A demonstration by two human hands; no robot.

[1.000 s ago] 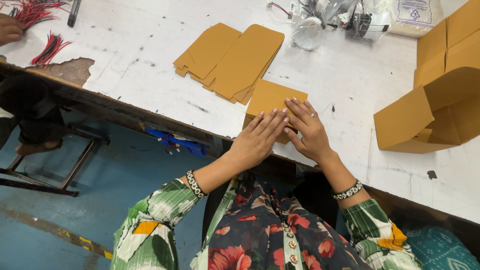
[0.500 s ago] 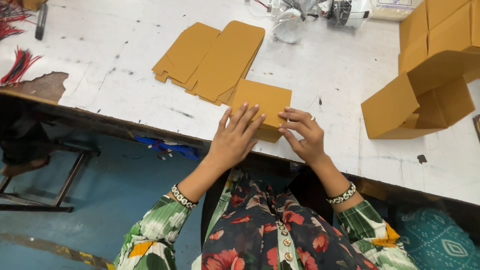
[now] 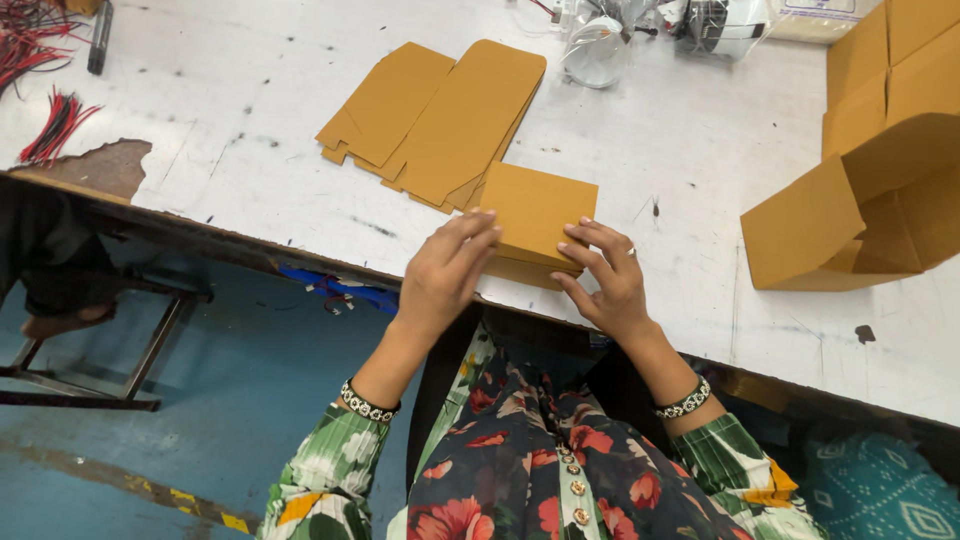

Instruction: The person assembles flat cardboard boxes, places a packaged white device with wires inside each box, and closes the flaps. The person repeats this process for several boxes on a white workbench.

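Left hand (image 3: 445,272) and right hand (image 3: 605,280), fingers extended, press on a small folded brown cardboard box (image 3: 538,215) at the near edge of the white table (image 3: 250,150). Flat box blanks (image 3: 440,120) lie just beyond; assembled open boxes (image 3: 860,200) stand at right.

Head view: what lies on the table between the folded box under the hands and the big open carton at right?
Between the folded box and the open carton, the head view shows only bare, scuffed white table with small dark specks.
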